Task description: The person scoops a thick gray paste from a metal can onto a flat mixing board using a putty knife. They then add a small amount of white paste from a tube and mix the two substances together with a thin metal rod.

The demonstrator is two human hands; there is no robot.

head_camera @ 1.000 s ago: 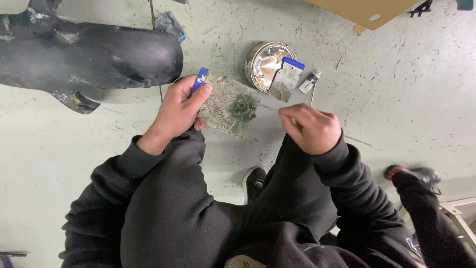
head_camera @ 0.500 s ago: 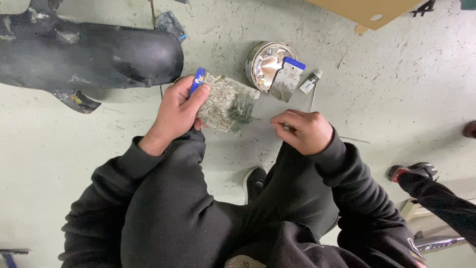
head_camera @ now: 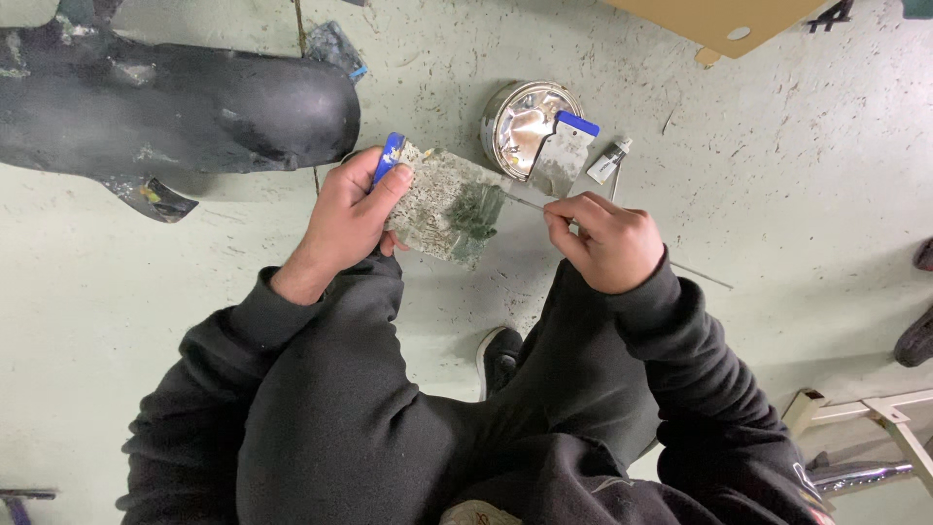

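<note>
My left hand (head_camera: 352,216) grips a wide putty scraper (head_camera: 442,199) by its blue handle; the blade is crusted with dried filler and carries a dark green blob near its right edge. My right hand (head_camera: 604,238) pinches a thin metal stick (head_camera: 525,202) whose tip touches the green blob. Just beyond the hands, an open tin can (head_camera: 527,119) lies on the floor. A second blue-handled scraper (head_camera: 563,153) rests across that can, and a small tube (head_camera: 609,162) lies to its right.
A large black curved body panel (head_camera: 175,112) lies on the pale concrete floor at the upper left. A cardboard sheet (head_camera: 724,19) sits at the top right. Another person's dark shoes (head_camera: 918,326) are at the right edge, a white metal frame (head_camera: 875,418) at lower right.
My right hand has shifted left and up, bringing the stick's tip onto the green blob on the scraper. The other person's foot has moved to the right edge.
</note>
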